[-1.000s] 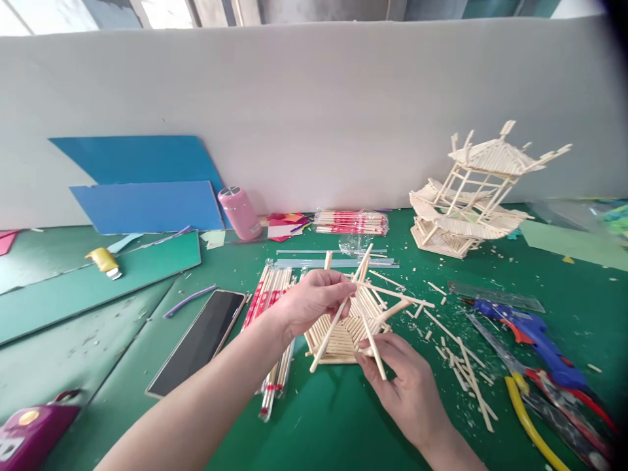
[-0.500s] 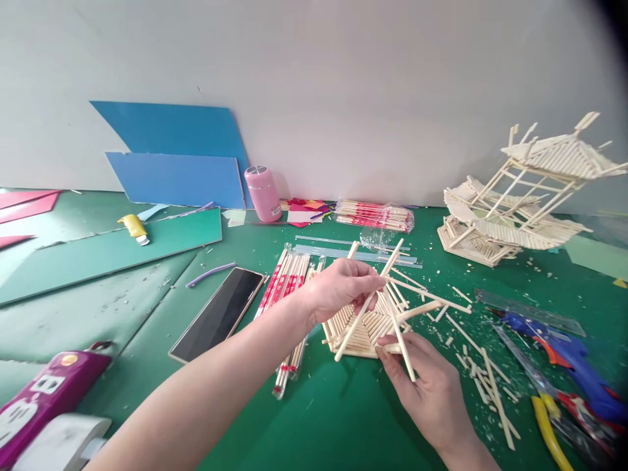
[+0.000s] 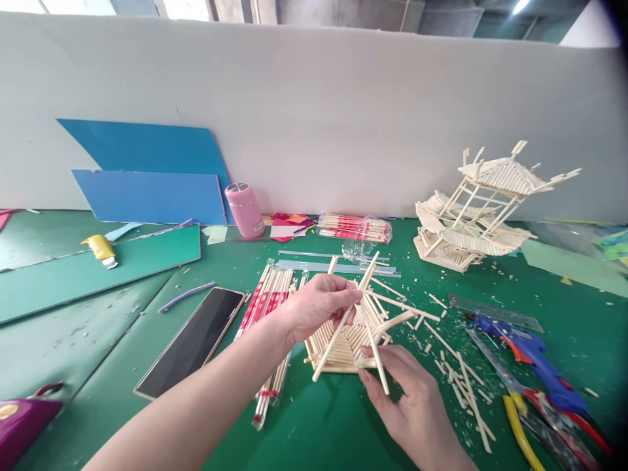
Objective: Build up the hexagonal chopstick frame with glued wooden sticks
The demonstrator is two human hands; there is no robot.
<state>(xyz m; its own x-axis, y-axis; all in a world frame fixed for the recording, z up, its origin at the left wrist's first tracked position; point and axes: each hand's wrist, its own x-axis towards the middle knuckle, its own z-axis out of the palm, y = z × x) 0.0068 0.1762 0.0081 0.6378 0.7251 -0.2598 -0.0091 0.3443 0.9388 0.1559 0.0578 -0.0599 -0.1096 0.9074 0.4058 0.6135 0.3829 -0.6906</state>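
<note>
In front of me stands a small model of wooden sticks (image 3: pixel 338 358), with a slatted base and slanting sticks that meet above it. My left hand (image 3: pixel 324 302) pinches the slanting sticks (image 3: pixel 330 348) where they cross near the top. At the base's near right corner, my right hand (image 3: pixel 409 396) has its thumb and fingers closed on the model's edge. One slanting stick (image 3: pixel 377 356) comes down just beside the right fingers. My left hand hides part of the joint and of the base behind it.
Bagged chopsticks (image 3: pixel 265 294) and a phone (image 3: pixel 196 340) lie left. Stick offcuts (image 3: pixel 466 386), a blue glue gun (image 3: pixel 532 360) and yellow-handled pliers (image 3: pixel 520 432) lie right. Behind stand a pink canister (image 3: pixel 245 212), blue boards (image 3: pixel 152 196) and a larger stick pavilion (image 3: pixel 471 222).
The view has tilted up and turned slightly right, so the table's things sit lower and further left. Both hands keep their hold, and the model looks nearly unchanged.
</note>
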